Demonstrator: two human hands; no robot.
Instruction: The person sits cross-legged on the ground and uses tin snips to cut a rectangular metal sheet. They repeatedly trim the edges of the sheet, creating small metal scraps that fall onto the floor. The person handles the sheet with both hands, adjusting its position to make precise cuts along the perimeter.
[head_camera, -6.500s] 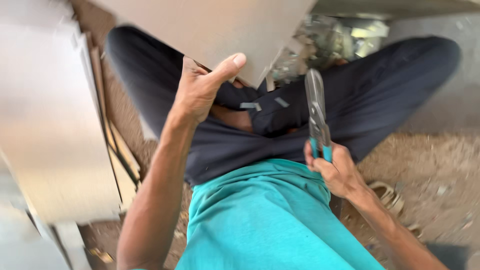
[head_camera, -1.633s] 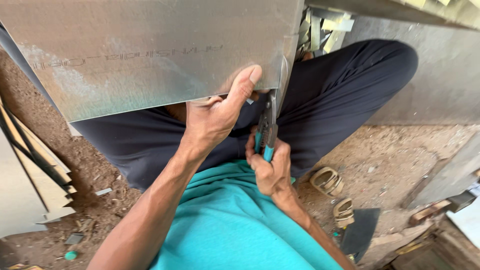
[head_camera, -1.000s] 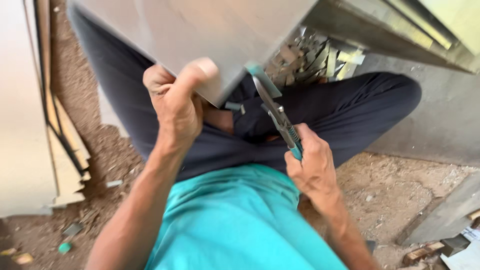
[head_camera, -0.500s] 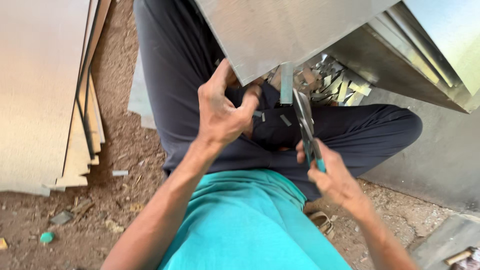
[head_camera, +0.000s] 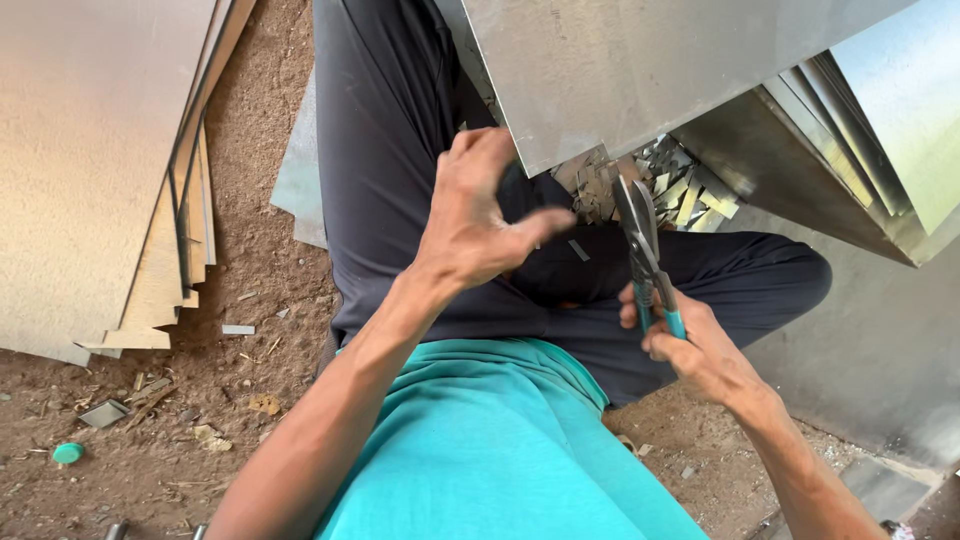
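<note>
Person sitting cross-legged on the dirt with a big metal sheet (head_camera: 640, 70) propped over the lap, lower corner hanging just above the knees. Right hand (head_camera: 700, 345) is clenched round the teal handles of a pair of tin snips (head_camera: 640, 245), blades pointing up at the sheet's bottom edge, looks lined up for a cut there. Left hand (head_camera: 475, 220) is released, fingers spread, hovering just under the sheet's corner and not gripping anything, probably placed to catch or steady it. A pile of metal offcuts (head_camera: 670, 185) sits right behind the snips, makes sense as where trimmings drop. More stacked sheets (head_camera: 110, 170) lean at the left. Can't tell if the blades are touching the sheet, and its top is cut off by the frame
</note>
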